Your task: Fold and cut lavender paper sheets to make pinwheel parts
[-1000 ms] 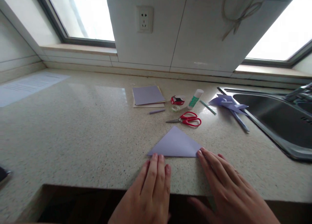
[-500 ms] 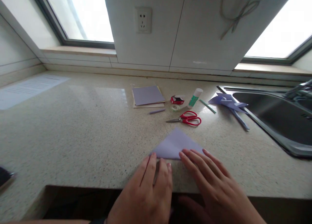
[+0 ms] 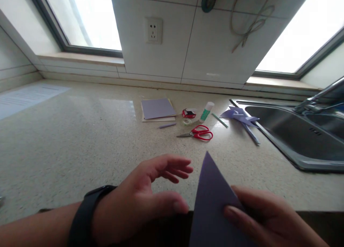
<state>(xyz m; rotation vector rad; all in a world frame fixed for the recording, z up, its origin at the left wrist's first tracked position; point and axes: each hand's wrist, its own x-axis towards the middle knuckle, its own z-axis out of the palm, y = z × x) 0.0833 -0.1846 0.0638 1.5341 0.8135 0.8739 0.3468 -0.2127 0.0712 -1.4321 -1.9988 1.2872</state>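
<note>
My right hand point(image 3: 268, 214) pinches a folded sheet of purple paper point(image 3: 211, 200) between thumb and fingers. The paper is raised off the counter near its front edge, with one pointed corner up; its lower part runs out of view. To the left of the paper, my left hand point(image 3: 150, 189) is open, thumb and fingers apart, touching nothing. Beyond the hands lie red-handled scissors point(image 3: 197, 133), a purple pencil-like stick point(image 3: 167, 125), a roll of tape point(image 3: 186, 122), a small red box point(image 3: 189, 113) and a glue stick point(image 3: 206, 112).
Stacked square paper point(image 3: 158, 109) lies at the back of the speckled counter point(image 3: 94, 143). A green strip point(image 3: 219, 120) and a purple paper pinwheel point(image 3: 240, 117) are beside the metal sink point(image 3: 285, 132). A printed sheet point(image 3: 29, 98) is at far left.
The folded paper has come up off the counter in my right hand and been turned. My left hand has let go of it and opened. The view has shifted slightly.
</note>
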